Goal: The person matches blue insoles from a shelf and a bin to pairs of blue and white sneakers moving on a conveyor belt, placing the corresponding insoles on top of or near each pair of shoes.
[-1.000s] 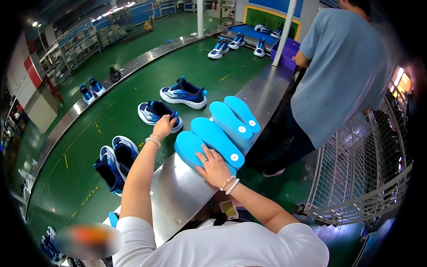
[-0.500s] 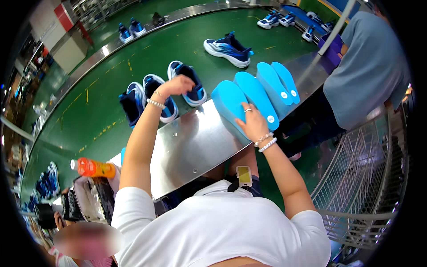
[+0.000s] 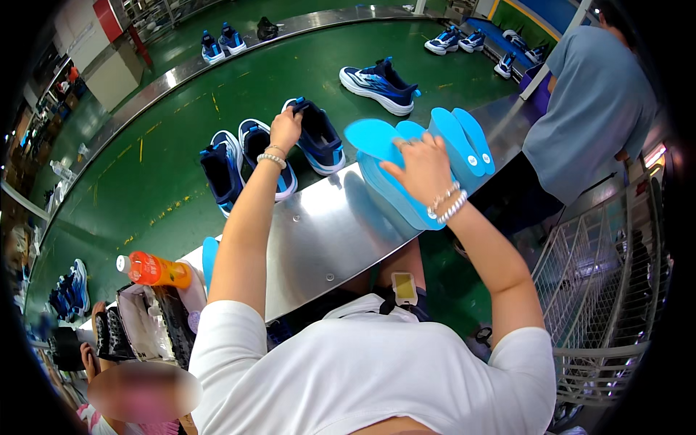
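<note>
My left hand is closed on the tongue end of a navy, blue and white sneaker, which stands on the green surface with its opening up. Two more sneakers of the same look, a middle one and a left one, stand beside it. On the right, my right hand is closed at the edge of a bright blue insole. That insole's toe end is raised from a stack of insoles on the metal ledge; the fingertips are partly hidden against it.
More blue insoles lie right of the stack. A lone sneaker rests farther off. An orange drink bottle stands at lower left. A wire rack and a person in a grey-blue top are at right. The metal ledge runs before me.
My left hand has moved from above the sneaker's opening to grip its tongue end. My right hand has slid up the stack, and the top insole is now raised and turned.
</note>
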A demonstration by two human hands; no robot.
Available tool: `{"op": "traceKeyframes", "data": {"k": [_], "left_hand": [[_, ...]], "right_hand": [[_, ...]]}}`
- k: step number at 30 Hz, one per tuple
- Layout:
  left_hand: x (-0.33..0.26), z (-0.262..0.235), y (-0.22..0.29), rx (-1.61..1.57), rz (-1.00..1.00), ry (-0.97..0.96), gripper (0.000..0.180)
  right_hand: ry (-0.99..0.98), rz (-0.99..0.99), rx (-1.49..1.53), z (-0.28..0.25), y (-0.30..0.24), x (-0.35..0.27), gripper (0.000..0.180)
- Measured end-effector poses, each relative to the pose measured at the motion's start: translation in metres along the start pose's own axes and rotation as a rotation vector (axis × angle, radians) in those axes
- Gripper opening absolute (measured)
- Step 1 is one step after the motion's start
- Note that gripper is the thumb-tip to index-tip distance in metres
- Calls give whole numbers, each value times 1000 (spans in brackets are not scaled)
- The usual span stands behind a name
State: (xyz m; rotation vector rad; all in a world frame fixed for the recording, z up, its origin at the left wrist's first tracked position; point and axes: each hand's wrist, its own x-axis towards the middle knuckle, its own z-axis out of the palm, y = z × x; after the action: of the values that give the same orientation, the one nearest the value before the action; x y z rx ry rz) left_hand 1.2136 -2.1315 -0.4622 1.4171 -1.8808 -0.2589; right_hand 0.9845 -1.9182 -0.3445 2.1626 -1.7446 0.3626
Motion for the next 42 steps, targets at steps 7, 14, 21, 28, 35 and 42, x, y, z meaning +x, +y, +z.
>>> {"op": "traceKeyframes", "data": {"k": [7, 14, 21, 28, 35, 42], "left_hand": [[-6, -8, 2, 32, -8, 85, 34], [-10, -9, 11, -6, -70, 98, 36], [-16, -20, 19, -130, -132, 97, 35], [-23, -20, 13, -71, -162, 187, 37], [-22, -13, 33, -86, -167, 154, 37], [-21, -14, 38, -15, -148, 91, 35]], "right_hand": [[-150, -298, -155, 6, -35, 84, 23], [-387, -509, -341, 23, -71, 132, 9], [-321, -153, -5, 131, -109, 151, 18], [-311, 104, 504, 187, -115, 173, 28], [-321, 12, 368, 280, -98, 182, 26], [-479, 143, 442, 214, -93, 170, 27]]}}
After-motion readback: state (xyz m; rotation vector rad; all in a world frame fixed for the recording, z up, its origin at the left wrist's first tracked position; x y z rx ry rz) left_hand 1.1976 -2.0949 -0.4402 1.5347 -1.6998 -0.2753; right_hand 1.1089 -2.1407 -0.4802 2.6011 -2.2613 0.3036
